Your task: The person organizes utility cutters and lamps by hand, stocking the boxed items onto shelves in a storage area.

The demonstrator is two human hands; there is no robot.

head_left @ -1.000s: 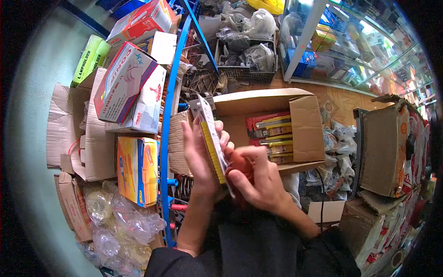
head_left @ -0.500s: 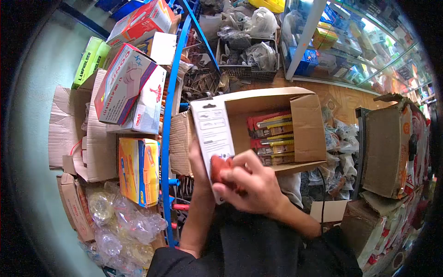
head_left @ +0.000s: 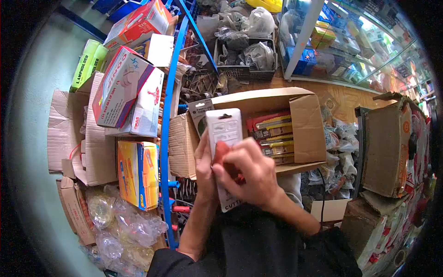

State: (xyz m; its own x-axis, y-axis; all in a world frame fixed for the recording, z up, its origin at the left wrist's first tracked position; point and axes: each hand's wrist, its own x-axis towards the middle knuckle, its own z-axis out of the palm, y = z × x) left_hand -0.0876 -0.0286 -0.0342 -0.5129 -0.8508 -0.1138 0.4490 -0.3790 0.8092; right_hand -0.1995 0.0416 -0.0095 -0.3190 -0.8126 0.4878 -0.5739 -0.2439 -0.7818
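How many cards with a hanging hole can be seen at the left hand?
2: a white card in front, at the left hand, and a grey card partly behind it; others may be hidden.

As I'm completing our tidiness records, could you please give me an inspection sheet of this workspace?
Surface: hidden beneath the open box; brown floor shows beyond.
Job's things: white card, with a second card behind it; reddish cloth over part of its face; packets in the open box.
Clutter: printed boxes and clear plastic bags crowd the left side.
Hands: left hand holds the white card; right hand holds the reddish cloth against it.
Cables: black cord near the right forearm; its ends are unclear.
Surroundings: blue frame left of the open box; glass cabinet at upper right.
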